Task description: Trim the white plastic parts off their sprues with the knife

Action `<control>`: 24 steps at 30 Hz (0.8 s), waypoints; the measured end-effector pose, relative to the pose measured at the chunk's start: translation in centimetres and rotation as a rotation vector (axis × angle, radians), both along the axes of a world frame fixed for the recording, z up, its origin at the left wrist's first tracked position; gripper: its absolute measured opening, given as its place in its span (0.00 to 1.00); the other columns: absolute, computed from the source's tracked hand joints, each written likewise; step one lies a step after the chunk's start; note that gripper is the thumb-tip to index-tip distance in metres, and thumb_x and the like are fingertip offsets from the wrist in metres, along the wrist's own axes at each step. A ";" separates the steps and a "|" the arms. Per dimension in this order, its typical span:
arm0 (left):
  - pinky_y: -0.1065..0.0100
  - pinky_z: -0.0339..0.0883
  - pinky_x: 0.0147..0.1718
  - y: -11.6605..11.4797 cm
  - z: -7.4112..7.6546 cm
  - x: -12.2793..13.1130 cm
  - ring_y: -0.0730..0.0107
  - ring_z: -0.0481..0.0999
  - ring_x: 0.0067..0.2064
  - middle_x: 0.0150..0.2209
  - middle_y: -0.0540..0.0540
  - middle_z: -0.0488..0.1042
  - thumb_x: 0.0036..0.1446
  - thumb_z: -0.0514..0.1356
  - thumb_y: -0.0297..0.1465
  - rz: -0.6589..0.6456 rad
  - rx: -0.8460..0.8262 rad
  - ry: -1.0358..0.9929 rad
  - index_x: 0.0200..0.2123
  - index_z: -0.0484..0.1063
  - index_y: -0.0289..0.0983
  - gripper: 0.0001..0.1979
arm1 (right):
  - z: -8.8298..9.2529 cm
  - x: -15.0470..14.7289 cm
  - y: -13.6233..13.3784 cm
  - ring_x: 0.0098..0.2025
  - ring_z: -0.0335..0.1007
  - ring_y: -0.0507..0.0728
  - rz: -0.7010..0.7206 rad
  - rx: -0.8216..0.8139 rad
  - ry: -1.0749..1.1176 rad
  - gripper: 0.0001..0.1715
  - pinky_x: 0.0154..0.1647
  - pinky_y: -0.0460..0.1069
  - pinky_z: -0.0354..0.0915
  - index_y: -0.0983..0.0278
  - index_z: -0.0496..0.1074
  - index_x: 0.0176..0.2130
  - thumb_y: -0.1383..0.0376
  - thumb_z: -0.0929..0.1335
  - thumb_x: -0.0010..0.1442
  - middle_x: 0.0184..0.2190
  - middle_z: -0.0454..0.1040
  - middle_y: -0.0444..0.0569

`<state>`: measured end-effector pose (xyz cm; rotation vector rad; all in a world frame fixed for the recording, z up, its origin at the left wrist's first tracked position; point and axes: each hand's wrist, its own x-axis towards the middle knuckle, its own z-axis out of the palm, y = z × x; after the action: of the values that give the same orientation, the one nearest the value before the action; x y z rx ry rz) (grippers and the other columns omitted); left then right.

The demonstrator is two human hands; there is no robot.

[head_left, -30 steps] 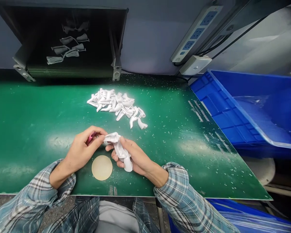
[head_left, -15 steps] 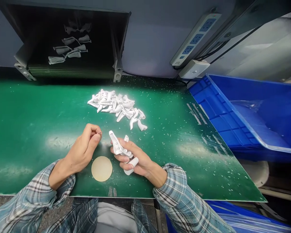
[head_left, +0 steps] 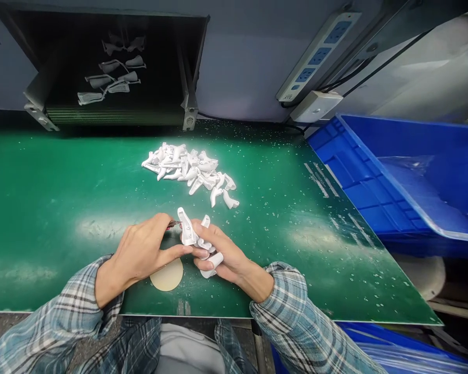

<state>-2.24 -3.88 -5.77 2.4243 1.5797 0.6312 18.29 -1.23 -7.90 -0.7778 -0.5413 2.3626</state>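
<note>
White molded parts (head_left: 187, 231) are held above a green counter (head_left: 62, 192), clamped in the grip of the right hand (head_left: 236, 259). A small tool (head_left: 173, 224) is gripped by the left hand (head_left: 144, 249), its body mostly hidden; its end is seen just beside the left edge of the upright part, though whether contact is made cannot be told. Below the left hand, a tan disc (head_left: 167, 278), partly hidden, is set in from the counter's near edge. Farther out, a loose pile (head_left: 189, 169) of similar parts is separated from the hands by a strip of green surface, while broad stretches of room are offered to left and right. The far left edge is bordered by a conveyor (head_left: 113, 117) carrying further pieces (head_left: 99, 81); the slanting right edge is flanked by a blue bin (head_left: 374, 189).
</note>
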 end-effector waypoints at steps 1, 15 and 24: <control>0.68 0.60 0.26 0.0 -0.1 0.0 0.65 0.77 0.29 0.32 0.50 0.77 0.69 0.48 0.57 0.009 0.005 0.019 0.42 0.64 0.39 0.26 | 0.0 0.0 0.0 0.21 0.49 0.45 -0.003 0.005 -0.001 0.20 0.15 0.38 0.52 0.64 0.73 0.37 0.54 0.79 0.57 0.23 0.63 0.39; 0.70 0.50 0.23 0.2 0.4 -0.2 0.74 0.64 0.22 0.23 0.54 0.69 0.68 0.51 0.56 -0.080 -0.121 -0.036 0.30 0.62 0.39 0.27 | 0.7 0.3 -0.3 0.21 0.51 0.46 -0.024 0.111 -0.056 0.21 0.15 0.38 0.56 0.65 0.78 0.42 0.54 0.80 0.56 0.21 0.65 0.40; 0.71 0.46 0.22 0.7 1.3 -0.7 0.78 0.52 0.22 0.20 0.57 0.53 0.68 0.58 0.46 -0.214 -0.559 -0.330 0.23 0.57 0.38 0.26 | 0.9 0.6 -0.4 0.19 0.52 0.45 0.017 0.177 -0.153 0.26 0.14 0.39 0.58 0.66 0.78 0.44 0.50 0.79 0.55 0.19 0.61 0.36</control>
<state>-2.95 -3.20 -4.47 1.9200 1.1519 0.4435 18.87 -1.60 -7.02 -0.8787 -0.8118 2.2454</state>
